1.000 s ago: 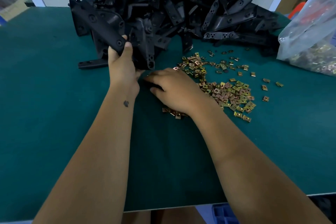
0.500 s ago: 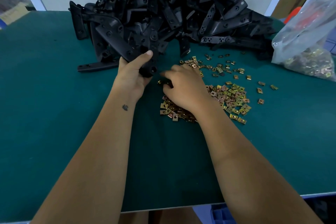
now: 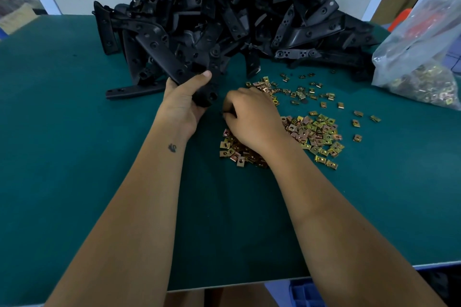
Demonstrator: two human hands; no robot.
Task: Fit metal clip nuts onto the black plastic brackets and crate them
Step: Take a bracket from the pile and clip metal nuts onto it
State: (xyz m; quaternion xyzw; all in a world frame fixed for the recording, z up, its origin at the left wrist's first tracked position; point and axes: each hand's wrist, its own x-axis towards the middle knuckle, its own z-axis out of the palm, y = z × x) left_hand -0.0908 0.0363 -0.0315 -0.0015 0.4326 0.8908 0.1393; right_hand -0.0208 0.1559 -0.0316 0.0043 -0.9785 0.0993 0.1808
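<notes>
Head view: the left hand (image 3: 183, 104) wraps its grip around a black bracket (image 3: 174, 62) at centre frame, thumb on top, at the foot of the bracket pile (image 3: 237, 15). Just right of it, the right hand (image 3: 252, 117) curls over the scattered clip nuts (image 3: 314, 132) on the green table (image 3: 62, 132) — whether those fingers pinch one, I cannot tell.

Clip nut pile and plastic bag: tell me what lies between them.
In the head view, a few stray clip nuts on bare green mat lie between the pile and the bag.
</notes>
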